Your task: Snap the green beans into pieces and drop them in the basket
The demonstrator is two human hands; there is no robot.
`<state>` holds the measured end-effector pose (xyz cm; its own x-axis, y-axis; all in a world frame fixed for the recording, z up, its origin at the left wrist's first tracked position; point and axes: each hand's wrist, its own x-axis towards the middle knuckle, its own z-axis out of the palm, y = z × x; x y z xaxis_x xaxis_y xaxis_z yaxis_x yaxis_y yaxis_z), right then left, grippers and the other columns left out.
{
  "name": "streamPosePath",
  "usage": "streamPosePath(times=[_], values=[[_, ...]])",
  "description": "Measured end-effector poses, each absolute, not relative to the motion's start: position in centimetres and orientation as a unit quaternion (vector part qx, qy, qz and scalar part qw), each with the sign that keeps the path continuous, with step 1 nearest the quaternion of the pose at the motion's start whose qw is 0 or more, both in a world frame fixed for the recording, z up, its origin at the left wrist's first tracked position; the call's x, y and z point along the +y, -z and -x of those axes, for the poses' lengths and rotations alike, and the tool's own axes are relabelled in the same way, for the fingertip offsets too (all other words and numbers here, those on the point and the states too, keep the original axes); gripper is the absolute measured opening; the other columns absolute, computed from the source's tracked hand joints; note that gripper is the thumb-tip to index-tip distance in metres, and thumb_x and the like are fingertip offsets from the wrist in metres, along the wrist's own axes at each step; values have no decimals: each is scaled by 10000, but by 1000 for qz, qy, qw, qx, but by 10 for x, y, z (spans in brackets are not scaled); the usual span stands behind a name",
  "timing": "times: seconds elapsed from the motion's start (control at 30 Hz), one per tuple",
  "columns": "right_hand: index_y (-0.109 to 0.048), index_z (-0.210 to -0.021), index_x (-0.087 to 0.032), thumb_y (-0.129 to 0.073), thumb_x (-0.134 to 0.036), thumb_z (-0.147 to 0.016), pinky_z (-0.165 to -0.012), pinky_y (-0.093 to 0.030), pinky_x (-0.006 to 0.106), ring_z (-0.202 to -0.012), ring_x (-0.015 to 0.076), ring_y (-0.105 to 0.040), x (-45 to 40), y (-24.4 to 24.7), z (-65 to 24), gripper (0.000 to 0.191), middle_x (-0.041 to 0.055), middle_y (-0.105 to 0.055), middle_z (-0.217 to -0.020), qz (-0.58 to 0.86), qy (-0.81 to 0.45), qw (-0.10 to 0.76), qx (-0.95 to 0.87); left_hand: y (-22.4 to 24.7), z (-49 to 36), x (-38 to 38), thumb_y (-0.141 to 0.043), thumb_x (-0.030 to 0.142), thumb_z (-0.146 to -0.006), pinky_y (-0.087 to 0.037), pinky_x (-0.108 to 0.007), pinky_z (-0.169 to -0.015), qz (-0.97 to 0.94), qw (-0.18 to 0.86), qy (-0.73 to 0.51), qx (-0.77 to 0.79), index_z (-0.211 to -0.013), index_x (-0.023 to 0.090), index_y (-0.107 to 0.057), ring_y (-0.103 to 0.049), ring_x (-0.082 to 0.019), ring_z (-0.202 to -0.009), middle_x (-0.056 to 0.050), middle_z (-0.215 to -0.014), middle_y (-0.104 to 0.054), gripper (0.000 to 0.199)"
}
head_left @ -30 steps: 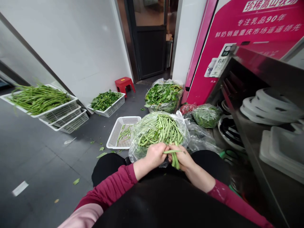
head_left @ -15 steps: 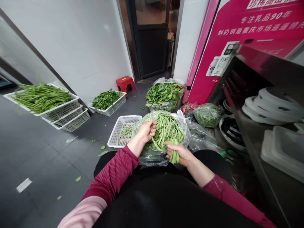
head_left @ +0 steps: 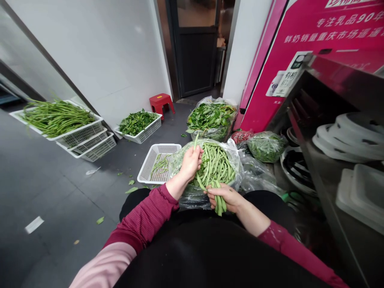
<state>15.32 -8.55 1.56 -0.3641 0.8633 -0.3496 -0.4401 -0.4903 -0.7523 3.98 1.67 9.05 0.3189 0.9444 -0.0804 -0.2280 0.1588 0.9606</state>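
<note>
In front of my knees, a clear plastic bag (head_left: 238,160) stands full of long green beans (head_left: 217,162). My left hand (head_left: 192,162) is closed over the bag's left side, with a single green bean (head_left: 196,140) poking up above its fingers. A bean stretches from below that hand towards my right one; whether it is the same bean I cannot tell. Low at the bag's near edge, my right hand (head_left: 225,197) is wrapped around a small bunch of green beans (head_left: 220,206) whose ends hang down.
A white basket (head_left: 144,174) with a few green pieces stands left of the bag. Beyond are a bag of leafy greens (head_left: 211,116), a basket of greens (head_left: 147,136), a red stool (head_left: 162,103) and stacked baskets (head_left: 97,146). A metal shelf (head_left: 327,184) borders the right.
My left hand has risen slightly, and a bean now sticks up from it. My right hand has turned a little with its bunch. The whole view has shifted slightly.
</note>
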Motion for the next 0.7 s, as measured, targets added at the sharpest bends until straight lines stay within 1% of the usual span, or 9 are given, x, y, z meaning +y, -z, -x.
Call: streamPosePath(times=[0.1, 0.2, 0.3, 0.37, 0.43, 0.5, 0.57, 0.6, 0.7], values=[[-572, -733, -142, -625, -233, -663, -473, -447, 267, -421, 88, -463, -85, -15, -151, 126, -52, -459, -506, 391, -754, 438, -296, -94, -42, 12, -511, 472, -738, -172, -125, -310, -498, 636, -459, 370, -746, 153, -478, -274, 1, -359, 65, -556, -353, 322], [-555, -715, -155, -627, -211, -658, -485, -441, 258, -416, 86, -456, -85, -15, -151, 108, -56, -455, -489, 373, -727, 495, -296, -93, -39, 16, -518, 472, -735, -160, -122, -315, -486, 658, -466, 337, -765, 154, -485, -268, 3, -362, 65, -561, -356, 321], [-540, -740, -179, -641, -230, -645, -511, -442, 254, -422, 78, -445, -80, -16, -157, 148, -71, -438, -490, 331, -697, 581, -257, -85, -29, 28, -500, 464, -751, -122, -126, -310, -401, 699, -483, 342, -747, 154, -460, -229, 1, -341, 69, -543, -346, 313], [-529, -733, -186, -652, -273, -639, -497, -433, 252, -418, 77, -436, -71, -13, -164, 178, -73, -439, -499, 353, -673, 602, -246, -78, -22, 37, -478, 444, -771, -109, -130, -309, -334, 716, -493, 365, -714, 151, -436, -227, -7, -331, 68, -519, -338, 301], [-526, -681, -173, -666, -320, -625, -450, -407, 243, -401, 81, -426, -59, -8, -172, 211, -66, -445, -482, 445, -618, 590, -267, -73, -18, 43, -450, 417, -793, -112, -131, -310, -289, 735, -492, 365, -698, 148, -424, -247, -15, -332, 59, -511, -351, 286], [-532, -626, -155, -691, -335, -592, -408, -370, 228, -390, 84, -420, -46, -2, -177, 243, -56, -452, -451, 555, -529, 571, -293, -71, -20, 43, -431, 390, -807, -120, -134, -311, -271, 762, -480, 341, -698, 144, -426, -270, -21, -339, 45, -517, -374, 269], [-565, -669, -146, -713, -303, -563, -393, -357, 219, -387, 85, -419, -38, 3, -176, 240, -56, -464, -437, 600, -484, 559, -307, -71, -26, 40, -424, 350, -812, -130, -139, -311, -265, 791, -457, 309, -698, 141, -432, -285, -28, -345, 38, -521, -383, 239], [-583, -730, -148, -713, -285, -563, -395, -367, 219, -388, 86, -422, -35, 4, -174, 252, -61, -466, -438, 589, -502, 553, -309, -71, -30, 37, -424, 322, -812, -140, -142, -311, -264, 805, -442, 295, -693, 139, -434, -292, -31, -348, 36, -519, -381, 218], [-590, -865, -159, -670, -303, -624, -416, -423, 242, -394, 93, -451, -37, 2, -164, 292, -60, -478, -466, 473, -647, 521, -294, -69, -43, 30, -423, 249, -806, -226, -147, -337, -263, 830, -412, 270, -682, 131, -446, -351, -44, -385, 30, -521, -381, 172]])
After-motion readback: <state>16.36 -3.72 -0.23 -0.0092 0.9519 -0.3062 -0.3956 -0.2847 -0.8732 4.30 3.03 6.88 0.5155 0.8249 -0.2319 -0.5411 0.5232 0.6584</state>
